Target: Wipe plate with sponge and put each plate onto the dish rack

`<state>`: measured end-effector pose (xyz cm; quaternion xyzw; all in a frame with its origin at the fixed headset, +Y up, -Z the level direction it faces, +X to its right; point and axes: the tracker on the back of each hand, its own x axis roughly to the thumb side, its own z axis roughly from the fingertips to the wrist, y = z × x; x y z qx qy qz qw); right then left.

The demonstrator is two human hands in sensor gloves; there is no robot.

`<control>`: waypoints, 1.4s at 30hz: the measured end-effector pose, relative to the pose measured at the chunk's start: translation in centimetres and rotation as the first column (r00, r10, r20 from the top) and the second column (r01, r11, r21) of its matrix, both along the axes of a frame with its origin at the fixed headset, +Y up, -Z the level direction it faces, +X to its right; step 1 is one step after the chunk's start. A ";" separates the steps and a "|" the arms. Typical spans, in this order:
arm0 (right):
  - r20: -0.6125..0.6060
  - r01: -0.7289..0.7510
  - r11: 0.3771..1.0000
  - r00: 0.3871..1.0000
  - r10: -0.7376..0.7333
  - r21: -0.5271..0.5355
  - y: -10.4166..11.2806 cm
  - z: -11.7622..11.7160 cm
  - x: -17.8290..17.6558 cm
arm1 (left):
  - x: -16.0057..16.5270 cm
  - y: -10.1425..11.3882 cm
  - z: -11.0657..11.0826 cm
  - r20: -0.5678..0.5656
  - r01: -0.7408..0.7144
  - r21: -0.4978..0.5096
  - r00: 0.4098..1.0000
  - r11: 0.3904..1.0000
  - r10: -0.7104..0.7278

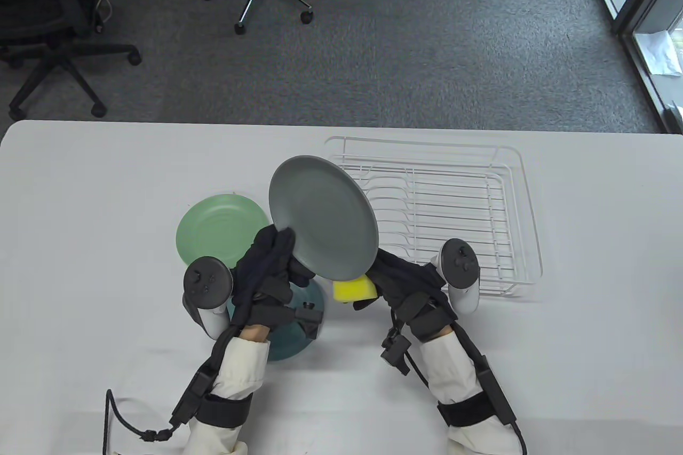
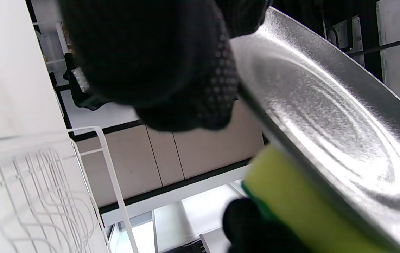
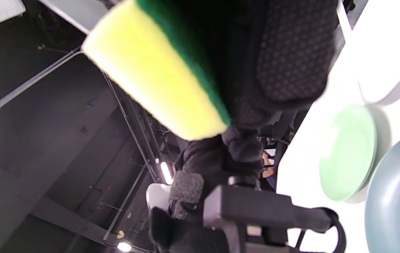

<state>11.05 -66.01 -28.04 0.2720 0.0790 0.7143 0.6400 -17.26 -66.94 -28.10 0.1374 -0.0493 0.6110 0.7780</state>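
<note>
A grey plate (image 1: 323, 217) is held tilted above the table, its face toward the camera. My left hand (image 1: 275, 257) grips its lower left rim; the left wrist view shows my glove on the grey plate (image 2: 326, 116) edge. My right hand (image 1: 397, 279) holds a yellow and green sponge (image 1: 353, 290) under the plate's lower edge, behind it. In the right wrist view the sponge (image 3: 157, 66) sits in my gloved fingers (image 3: 291, 52). A light green plate (image 1: 219, 228) and a teal plate (image 1: 296, 340) lie on the table. The white wire dish rack (image 1: 443, 215) holds nothing.
The dish rack stands right of the raised plate, its rim (image 2: 108, 168) close by in the left wrist view. The teal plate lies under my left wrist. Office chairs (image 1: 53, 23) stand on the carpet beyond the table's far edge.
</note>
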 end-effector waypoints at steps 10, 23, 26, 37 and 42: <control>0.357 -0.263 0.953 0.913 0.195 0.153 4.5 2.6 3.1 | 1.3 -0.4 0.0 0.020 0.130 0.011 0.991 0.991 -0.130; 0.202 0.068 0.977 0.973 -0.109 0.202 2.5 1.2 3.2 | 4.3 -0.7 0.5 0.190 0.161 -0.006 0.969 0.987 -0.157; 0.144 0.122 0.980 0.979 -0.145 0.155 1.7 0.9 2.5 | 5.0 -0.5 0.8 0.256 0.130 -0.015 0.959 0.991 -0.122; 0.077 0.008 0.989 0.997 -0.019 0.148 1.5 1.1 0.0 | 3.7 0.8 1.3 0.199 0.038 0.036 0.979 0.999 -0.045; 0.082 0.000 0.986 0.997 -0.014 0.166 2.9 1.9 1.0 | 2.1 0.0 0.4 0.139 0.003 -0.005 0.990 1.000 -0.002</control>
